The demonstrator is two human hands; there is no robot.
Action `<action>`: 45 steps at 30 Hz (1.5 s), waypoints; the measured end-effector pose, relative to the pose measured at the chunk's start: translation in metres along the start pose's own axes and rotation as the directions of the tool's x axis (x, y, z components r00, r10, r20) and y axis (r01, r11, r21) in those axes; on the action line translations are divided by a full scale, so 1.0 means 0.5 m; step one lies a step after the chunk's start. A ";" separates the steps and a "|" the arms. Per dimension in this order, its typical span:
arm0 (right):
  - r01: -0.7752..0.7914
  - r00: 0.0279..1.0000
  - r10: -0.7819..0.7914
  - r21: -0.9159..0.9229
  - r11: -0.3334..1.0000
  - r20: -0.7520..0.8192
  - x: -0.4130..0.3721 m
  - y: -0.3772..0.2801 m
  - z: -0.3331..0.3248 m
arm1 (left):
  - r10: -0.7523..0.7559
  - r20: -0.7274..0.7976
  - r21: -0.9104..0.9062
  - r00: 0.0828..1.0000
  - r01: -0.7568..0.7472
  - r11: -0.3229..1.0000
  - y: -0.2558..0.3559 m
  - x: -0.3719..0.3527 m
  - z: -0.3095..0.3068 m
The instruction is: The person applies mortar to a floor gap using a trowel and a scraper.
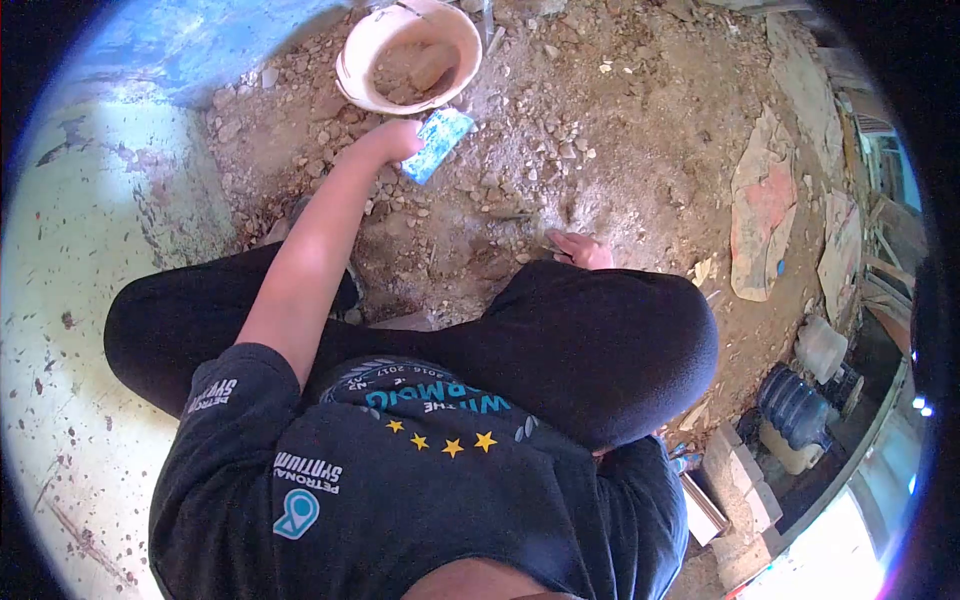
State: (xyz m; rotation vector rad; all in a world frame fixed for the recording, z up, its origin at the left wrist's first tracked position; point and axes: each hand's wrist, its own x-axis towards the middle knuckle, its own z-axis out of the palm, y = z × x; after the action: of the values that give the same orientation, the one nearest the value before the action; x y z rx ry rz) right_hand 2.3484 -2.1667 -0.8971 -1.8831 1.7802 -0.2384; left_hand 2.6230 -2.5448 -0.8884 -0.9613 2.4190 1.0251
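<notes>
My left hand [401,140] grips a flat piece with a blue and white painted face [437,145], just below a pale bucket [349,75] that has dirt and rubble inside. The piece is tilted and lies close to the bucket's lower rim. My right hand [583,250] is low over the dirt beside my bent knee, with its fingers towards the ground. Something thin and dark shows at its fingertips, too small to name. Loose stones and soil [480,185] lie between the two hands.
A painted wall [110,230] rises on the left. Flattened, dirty sheets [760,215] lie on the ground at the right. Further down are a large dark water bottle [793,405], a pale container [820,348] and blocks [740,480]. My crossed legs frame the near ground.
</notes>
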 end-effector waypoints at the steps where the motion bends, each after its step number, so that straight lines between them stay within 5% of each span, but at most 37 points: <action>1: -0.078 0.996 0.080 0.049 0.996 -0.041 -0.010 -0.007 0.008 | -0.011 0.050 -0.031 0.999 0.013 0.999 -0.007 0.001 -0.006; 4: -0.252 0.948 0.265 0.097 0.963 -0.176 -0.014 -0.010 0.008 | 0.010 0.076 -0.098 0.997 -0.002 0.995 -0.053 0.016 0.010; 6: -0.451 0.802 0.465 0.130 0.883 -0.375 -0.022 -0.011 -0.006 | -0.043 0.134 -0.123 0.990 0.060 0.991 -0.027 -0.001 -0.005; 8: -0.459 0.793 0.486 0.165 0.873 -0.368 -0.021 -0.010 -0.037 | -0.087 0.190 -0.134 0.978 0.113 0.985 -0.017 -0.006 -0.009; 12: -0.383 0.872 0.415 0.167 0.909 -0.261 -0.005 -0.042 -0.076 | -0.059 0.076 -0.116 0.995 0.067 0.991 -0.023 0.012 -0.003; 14: -0.041 0.994 0.055 0.148 0.988 -0.091 0.004 -0.062 -0.075 | -0.084 0.072 -0.127 0.994 0.093 0.988 -0.018 0.008 -0.001; 15: -0.037 0.995 0.050 0.148 0.988 -0.088 0.014 -0.071 -0.062 | -0.084 0.116 -0.149 0.990 0.101 0.984 -0.016 0.007 -0.003; 17: 0.112 0.970 -0.076 -0.148 0.983 0.231 0.033 -0.093 -0.025 | -0.083 0.161 -0.171 0.983 0.111 0.979 -0.018 0.002 0.001; 20: 0.009 0.998 -0.002 -0.098 0.995 0.065 0.050 -0.145 -0.042 | -0.124 0.175 -0.173 0.977 0.154 0.973 -0.050 0.022 0.044; 22: -0.027 0.994 0.037 -0.104 0.994 0.100 0.064 -0.103 -0.041 | 0.200 0.024 0.036 0.980 -0.201 0.979 -0.137 0.070 0.104; 23: -0.060 0.987 0.075 -0.108 0.992 0.139 0.062 -0.080 -0.034 | 0.198 0.026 0.035 0.980 -0.199 0.979 -0.102 0.046 0.083; 25: -0.059 0.995 0.070 -0.135 0.989 0.075 0.040 -0.052 -0.011 | -0.099 0.198 -0.174 0.975 0.134 0.976 0.002 -0.017 0.014; 27: -0.063 0.998 0.067 -0.163 0.985 0.017 0.016 -0.048 -0.016 | -0.034 0.185 -0.150 0.982 0.062 0.987 -0.001 -0.007 0.011; 29: -0.221 0.957 0.260 -0.260 0.940 0.130 -0.007 -0.038 -0.034 | 0.036 0.166 -0.127 0.985 -0.015 0.992 -0.001 0.001 0.006; 32: -0.316 0.925 0.335 -0.123 0.941 0.181 -0.052 -0.027 -0.083 | 0.045 0.370 -0.285 0.928 0.067 0.956 0.025 -0.011 0.018; 34: -0.330 0.914 0.354 -0.146 0.933 0.198 -0.062 -0.045 -0.138 | 0.007 0.660 -0.116 0.751 0.093 0.989 0.023 0.005 0.065; 35: -0.243 0.908 0.301 -0.219 0.945 0.292 -0.065 -0.042 -0.158 | -0.037 0.767 -0.138 0.640 0.222 0.965 0.025 0.003 0.087; 38: -0.110 0.897 0.210 -0.266 0.958 0.388 -0.047 -0.046 -0.192 | -0.106 0.786 -0.095 0.609 0.289 0.953 0.087 -0.049 0.128; 42: 0.061 0.931 0.043 -0.269 0.961 0.362 0.008 -0.082 -0.236 | -0.100 0.773 -0.106 0.626 0.283 0.953 0.090 -0.054 0.245; 45: 0.218 0.898 -0.079 -0.283 0.934 0.433 0.049 -0.096 -0.255 | 0.001 0.687 -0.099 0.726 0.092 0.991 0.079 -0.050 0.300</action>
State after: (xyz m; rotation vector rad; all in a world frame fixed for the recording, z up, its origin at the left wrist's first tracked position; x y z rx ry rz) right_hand 2.3328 -2.2235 -0.7717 -2.1062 1.4443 0.4066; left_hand 2.6200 -2.4034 -0.9575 -0.5226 1.7111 1.2536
